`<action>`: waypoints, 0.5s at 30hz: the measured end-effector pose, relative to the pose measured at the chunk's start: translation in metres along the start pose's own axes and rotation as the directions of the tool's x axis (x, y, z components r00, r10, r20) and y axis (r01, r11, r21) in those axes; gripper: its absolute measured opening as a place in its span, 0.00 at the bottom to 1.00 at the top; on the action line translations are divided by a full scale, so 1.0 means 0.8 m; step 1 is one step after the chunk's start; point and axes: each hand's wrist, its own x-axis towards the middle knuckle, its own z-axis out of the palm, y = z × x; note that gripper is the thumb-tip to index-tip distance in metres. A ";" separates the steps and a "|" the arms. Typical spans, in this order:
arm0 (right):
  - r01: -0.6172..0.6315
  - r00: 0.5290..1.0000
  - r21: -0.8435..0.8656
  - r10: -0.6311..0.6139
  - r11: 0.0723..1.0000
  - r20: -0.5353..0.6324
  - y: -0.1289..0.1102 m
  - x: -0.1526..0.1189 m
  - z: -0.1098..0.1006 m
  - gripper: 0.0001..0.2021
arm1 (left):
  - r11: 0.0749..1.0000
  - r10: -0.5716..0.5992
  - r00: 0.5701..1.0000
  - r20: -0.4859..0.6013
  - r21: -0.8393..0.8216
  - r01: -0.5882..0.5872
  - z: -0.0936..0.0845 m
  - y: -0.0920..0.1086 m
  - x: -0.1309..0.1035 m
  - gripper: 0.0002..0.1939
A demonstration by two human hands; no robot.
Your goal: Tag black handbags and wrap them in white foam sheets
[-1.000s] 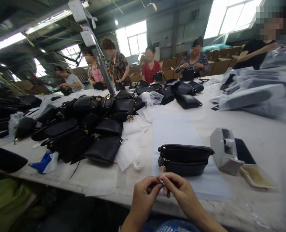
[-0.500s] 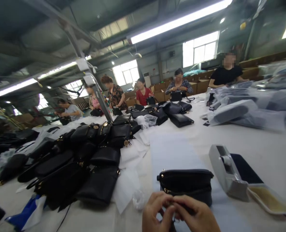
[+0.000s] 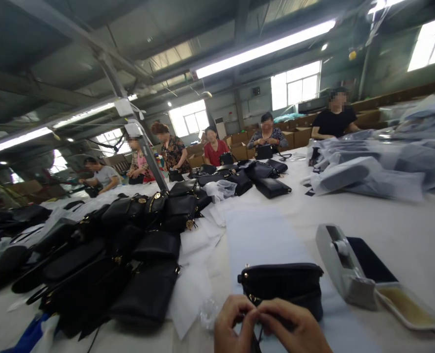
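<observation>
L hand (image 3: 234,323): thumb + fingertips pinched on thin dk cord (image 3: 254,340), which hangs below.
R hand (image 3: 294,326): fingertips pinched there too, meeting L's; exact grip too sm. to see.
Blk bag (image 3: 283,284): on wht sheet (image 3: 254,235), just beyond hands.
Tape disp. (image 3: 344,267): R of bag.

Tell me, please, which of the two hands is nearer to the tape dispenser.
Right. The right hand is to the left of the tape dispenser and nearer the camera, not touching it; the left hand is farther to the left.
</observation>
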 end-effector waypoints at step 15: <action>-0.124 0.946 0.002 0.119 0.992 -0.301 0.020 0.065 -0.051 0.20 | 0.930 -0.261 0.965 -0.028 -0.275 0.244 0.020 -0.041 0.043 0.19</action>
